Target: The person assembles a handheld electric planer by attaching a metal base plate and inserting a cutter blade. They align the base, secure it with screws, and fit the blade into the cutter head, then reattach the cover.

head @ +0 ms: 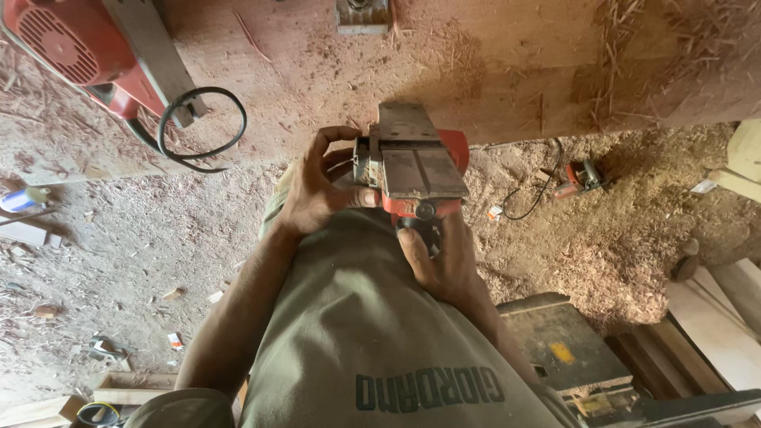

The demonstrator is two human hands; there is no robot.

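Observation:
I hold a red electric hand planer [412, 162] upside down against my body, its grey metal sole facing up. My left hand [317, 186] grips the planer's left side, fingers curled over the edge near the blade slot. My right hand [440, 261] holds it from below at the near end, thumb up by the round knob. The planer's far end rests at the edge of a sawdust-covered wooden workbench [476, 63].
A second red power tool [79, 47] with a looped black cable [202, 131] lies on the bench at the left. On the sawdust floor lie a small orange power tool [579, 178], wood scraps and planks [725, 317]. A dark metal machine [563, 349] stands at lower right.

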